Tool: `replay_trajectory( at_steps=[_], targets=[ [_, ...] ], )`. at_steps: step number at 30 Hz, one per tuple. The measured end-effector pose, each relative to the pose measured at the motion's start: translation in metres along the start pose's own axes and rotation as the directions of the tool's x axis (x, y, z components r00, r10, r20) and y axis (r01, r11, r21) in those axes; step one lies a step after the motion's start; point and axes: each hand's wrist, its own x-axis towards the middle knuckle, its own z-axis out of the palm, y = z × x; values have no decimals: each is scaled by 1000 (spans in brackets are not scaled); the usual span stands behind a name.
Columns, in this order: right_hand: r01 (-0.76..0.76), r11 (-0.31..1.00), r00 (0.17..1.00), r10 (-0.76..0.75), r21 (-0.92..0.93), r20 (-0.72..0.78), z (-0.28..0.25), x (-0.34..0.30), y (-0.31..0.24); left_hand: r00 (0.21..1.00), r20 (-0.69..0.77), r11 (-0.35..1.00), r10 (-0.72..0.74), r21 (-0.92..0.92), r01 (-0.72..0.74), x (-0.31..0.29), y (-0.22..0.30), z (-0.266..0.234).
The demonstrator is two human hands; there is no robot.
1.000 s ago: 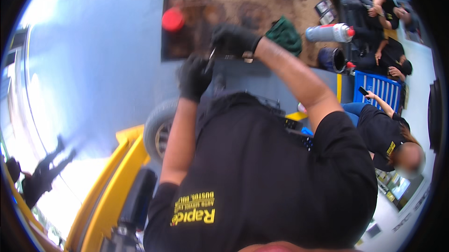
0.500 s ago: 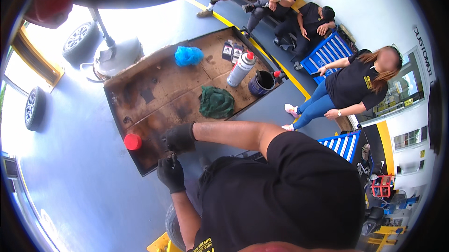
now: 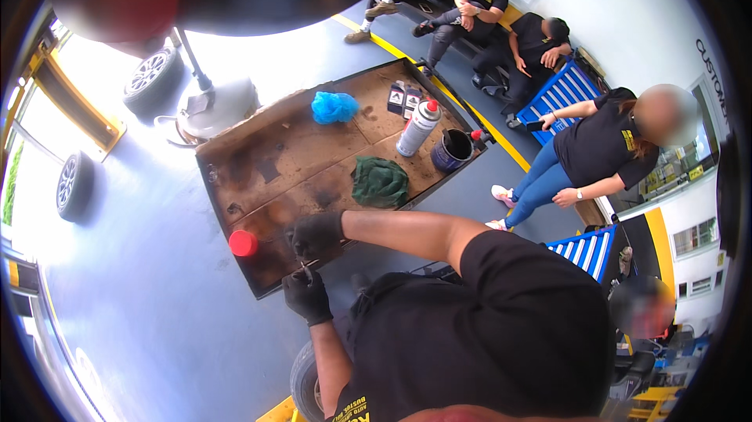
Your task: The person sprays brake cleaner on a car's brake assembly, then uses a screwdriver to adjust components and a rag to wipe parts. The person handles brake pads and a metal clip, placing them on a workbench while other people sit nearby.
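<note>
Both my hands wear black gloves and meet over the near left corner of a cardboard-lined tray (image 3: 301, 159). My left hand (image 3: 307, 298) is closed, its fingertips pinching a small, thin metallic piece (image 3: 305, 267) whose kind I cannot make out. Just beyond it, my right hand (image 3: 316, 234) is curled with the fingers bent down toward that piece; what it grips is hidden. A red round cap (image 3: 243, 243) sits on the cardboard left of my hands. To their right lies a crumpled green cloth (image 3: 380, 182).
Farther along the tray are a blue crumpled cloth (image 3: 334, 108), two small dark packs (image 3: 403, 99), a spray can (image 3: 419, 128) and a dark open tin (image 3: 452, 150). A standing person (image 3: 599, 144) is at right; several people sit behind. Wheels (image 3: 74, 187) lie at left.
The whole view has shifted, so the tray and people appear farther right. My hands stay close together at the same tray corner. Another person's blurred head now shows at lower right.
</note>
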Motion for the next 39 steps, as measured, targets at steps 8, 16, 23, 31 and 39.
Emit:
replay_trajectory(
  at_steps=[8,16,23,31,39],
  targets=[
    [73,992,994,-81,105,73,22,18,40,998,-7,990,57,-132,-57,3,-9,1],
    [58,992,973,-82,114,214,16,37,28,1000,-16,986,-8,-168,5,0,-8,-2],
    [154,964,953,-203,216,226,21,33,41,999,-26,985,-48,-167,43,-1,-8,-2],
    [235,966,915,-257,106,312,22,34,25,995,-18,990,-102,-104,99,-1,-3,-3],
    [168,968,950,-209,188,230,25,30,34,990,-69,989,-124,-92,118,4,-4,2]
  ],
)
